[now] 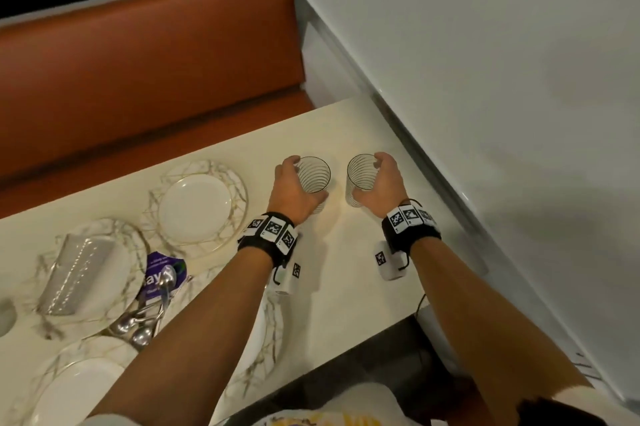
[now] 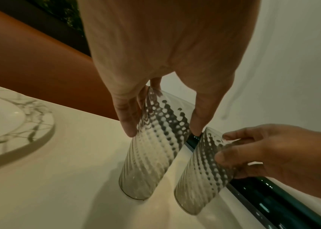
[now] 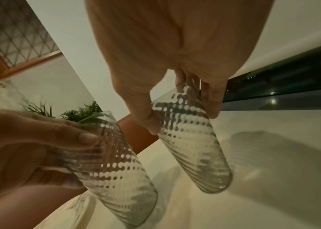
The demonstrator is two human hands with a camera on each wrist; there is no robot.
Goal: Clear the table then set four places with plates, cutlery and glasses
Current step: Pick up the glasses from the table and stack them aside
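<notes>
Two ribbed clear glasses stand upright side by side near the table's far right corner. My left hand (image 1: 294, 186) grips the left glass (image 1: 315, 177) around its upper part; in the left wrist view the left glass (image 2: 153, 144) sits between thumb and fingers. My right hand (image 1: 379, 184) grips the right glass (image 1: 360, 176) the same way, and the right wrist view shows the right glass (image 3: 191, 139) with its base close to the tabletop. Whether the bases touch the table I cannot tell. A marble-patterned plate (image 1: 201, 205) lies left of the glasses.
More marbled plates (image 1: 86, 273) lie at the left, one bearing a glass on its side (image 1: 74, 276). Spoons (image 1: 145, 318) lie over a purple packet (image 1: 162, 275). An orange bench (image 1: 149, 79) runs behind the cream table (image 1: 346, 269); a white wall (image 1: 485, 79) borders the right.
</notes>
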